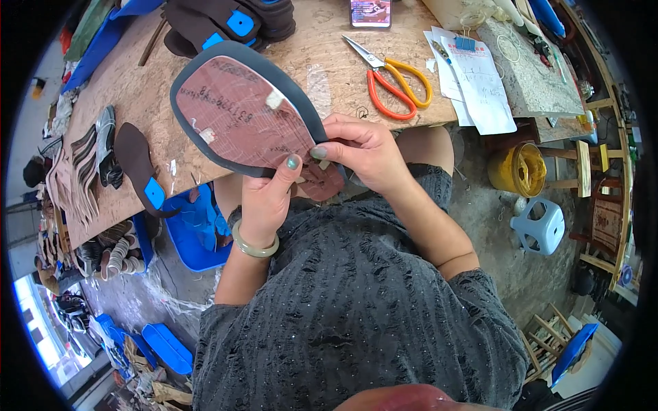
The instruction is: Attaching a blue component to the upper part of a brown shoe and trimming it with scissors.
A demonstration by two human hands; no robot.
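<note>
Both my hands hold a reddish-brown sole-shaped board point(229, 113) over the table's near edge. It has handwriting and small pale patches on it. A dark grey sole piece point(301, 85) shows as a border around its wide end. My left hand point(266, 202), with a pale bangle at the wrist, grips the lower edge, thumb on top and fingers hidden underneath. My right hand point(367, 151) pinches the right edge at the narrow waist, its thumb pressing on the board. Red-and-yellow-handled scissors point(394, 79) lie on the table beyond my right hand.
Dark insoles with blue patches point(240, 24) are piled at the back; another insole point(137, 161) lies left. A phone point(370, 14) and papers point(483, 89) are on the wooden table point(308, 48). Below are a blue bin point(185, 240), yellow bucket point(504, 175) and stool point(545, 226).
</note>
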